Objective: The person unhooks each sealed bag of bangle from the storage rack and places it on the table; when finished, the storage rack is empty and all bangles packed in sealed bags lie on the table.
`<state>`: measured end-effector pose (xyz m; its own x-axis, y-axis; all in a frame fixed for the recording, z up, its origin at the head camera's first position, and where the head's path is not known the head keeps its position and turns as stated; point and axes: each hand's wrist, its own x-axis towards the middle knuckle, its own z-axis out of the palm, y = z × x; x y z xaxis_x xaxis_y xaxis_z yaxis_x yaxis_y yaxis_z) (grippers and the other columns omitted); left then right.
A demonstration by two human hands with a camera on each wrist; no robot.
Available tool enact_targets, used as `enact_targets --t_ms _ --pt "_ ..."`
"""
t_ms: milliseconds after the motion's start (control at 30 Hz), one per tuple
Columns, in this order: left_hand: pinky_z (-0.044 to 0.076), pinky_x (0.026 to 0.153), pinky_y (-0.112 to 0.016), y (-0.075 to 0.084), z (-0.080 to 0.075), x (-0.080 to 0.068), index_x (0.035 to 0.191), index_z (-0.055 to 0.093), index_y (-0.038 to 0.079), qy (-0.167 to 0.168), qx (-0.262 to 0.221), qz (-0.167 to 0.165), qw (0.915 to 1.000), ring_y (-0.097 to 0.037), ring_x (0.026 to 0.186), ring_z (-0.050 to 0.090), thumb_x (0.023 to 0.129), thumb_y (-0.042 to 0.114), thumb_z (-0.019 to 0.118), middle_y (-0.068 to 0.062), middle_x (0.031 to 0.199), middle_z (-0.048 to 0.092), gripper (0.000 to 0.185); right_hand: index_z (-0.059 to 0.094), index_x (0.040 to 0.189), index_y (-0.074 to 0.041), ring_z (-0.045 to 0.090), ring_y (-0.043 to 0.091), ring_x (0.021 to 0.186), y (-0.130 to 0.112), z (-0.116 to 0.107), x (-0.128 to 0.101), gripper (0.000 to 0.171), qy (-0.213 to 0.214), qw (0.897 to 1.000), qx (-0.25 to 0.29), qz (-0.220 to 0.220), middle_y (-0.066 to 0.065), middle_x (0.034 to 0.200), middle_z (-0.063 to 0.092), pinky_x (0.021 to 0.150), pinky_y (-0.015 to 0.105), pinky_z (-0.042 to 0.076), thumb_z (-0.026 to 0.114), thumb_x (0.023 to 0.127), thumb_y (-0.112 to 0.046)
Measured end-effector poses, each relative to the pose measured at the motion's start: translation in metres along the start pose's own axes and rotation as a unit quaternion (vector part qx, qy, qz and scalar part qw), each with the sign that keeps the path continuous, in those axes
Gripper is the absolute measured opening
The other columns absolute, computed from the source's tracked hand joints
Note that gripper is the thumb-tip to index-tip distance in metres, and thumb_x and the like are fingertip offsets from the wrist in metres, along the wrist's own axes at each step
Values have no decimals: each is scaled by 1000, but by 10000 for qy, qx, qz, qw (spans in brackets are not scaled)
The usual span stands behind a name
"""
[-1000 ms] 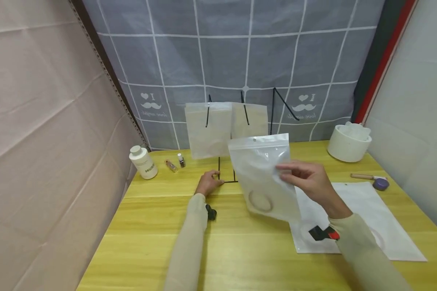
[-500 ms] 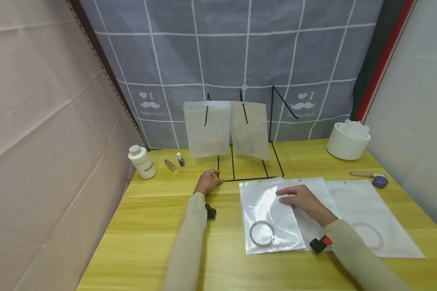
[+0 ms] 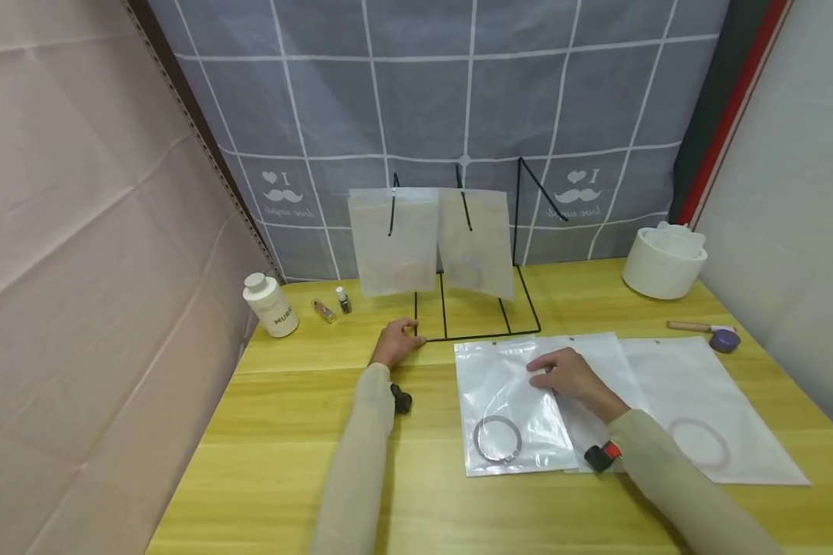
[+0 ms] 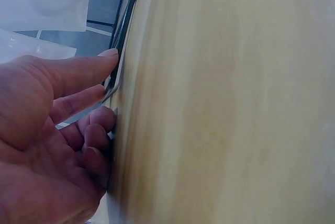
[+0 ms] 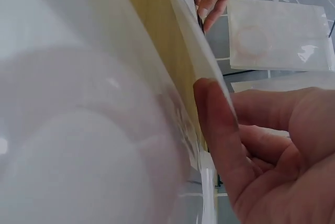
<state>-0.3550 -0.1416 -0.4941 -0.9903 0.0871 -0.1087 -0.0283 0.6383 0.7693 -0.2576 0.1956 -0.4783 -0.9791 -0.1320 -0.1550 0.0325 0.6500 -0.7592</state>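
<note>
My left hand [image 3: 394,344] pinches the front left corner of a black wire display rack [image 3: 486,336] between thumb and finger, low at the table. Two translucent white zip bags [image 3: 394,258] hang side by side on the rack's left and middle hooks; its right hook [image 3: 544,190] is bare. A clear-fronted zip bag [image 3: 489,385] with a ring-shaped item [image 3: 497,439] inside lies before the rack. With thumb and finger, my right hand [image 3: 571,378] pinches this bag's right edge, which stands slightly raised in the right wrist view.
More flat white bags [image 3: 694,385] lie overlapping on the right. A white round container [image 3: 665,262], a wooden-handled tool [image 3: 694,327] and a purple lid-like piece [image 3: 725,340] stand or lie behind them. At the left back are a white bottle [image 3: 271,306] and two small vials [image 3: 344,301].
My right hand has brought the zip bag down from in front of the rack onto the table, left of the other bags. My left hand has stayed on the rack corner.
</note>
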Motion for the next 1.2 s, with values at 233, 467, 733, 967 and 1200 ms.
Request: enact_targets --t_ms 233,467,733,967,1200 --pt "49 94 -51 0 1 0 142 59 13 -25 9 8 10000 -31 110 61 96 24 71 -16 130 62 49 78 109 -7 52 21 82 -1 -1 -3 29 -44 9979 -640 -9 9 92 63 67 31 42 80 84 -21" --pt "49 94 -50 1 1 -3 143 57 12 -57 -85 30 9999 -32 109 61 97 24 70 -17 130 62 50 76 114 -4 47 18 71 6 -4 -1 31 -360 9980 -512 -60 7 79 57 60 29 39 79 85 -14" --pt "48 97 -52 2 -2 -4 143 57 12 -30 -92 44 9999 -34 116 59 96 25 70 -17 135 59 50 74 115 -6 45 15 62 11 -5 3 30 -429 9987 -263 -10 3 70 50 56 27 38 79 86 -14" --pt "49 95 -51 1 -3 -4 142 58 11 -12 -128 27 9999 -33 112 60 96 24 71 -18 131 62 49 73 118 -4 45 15 61 4 -10 1 34 -409 9989 -203 -57 3 70 50 56 28 39 79 87 -17" --pt "49 96 -51 0 0 -6 142 58 13 24 -108 44 9999 -33 115 60 96 24 70 -17 132 62 49 65 130 0 59 25 83 -21 -38 20 41 414 9945 19 -965 14 99 64 65 33 53 69 98 -25"
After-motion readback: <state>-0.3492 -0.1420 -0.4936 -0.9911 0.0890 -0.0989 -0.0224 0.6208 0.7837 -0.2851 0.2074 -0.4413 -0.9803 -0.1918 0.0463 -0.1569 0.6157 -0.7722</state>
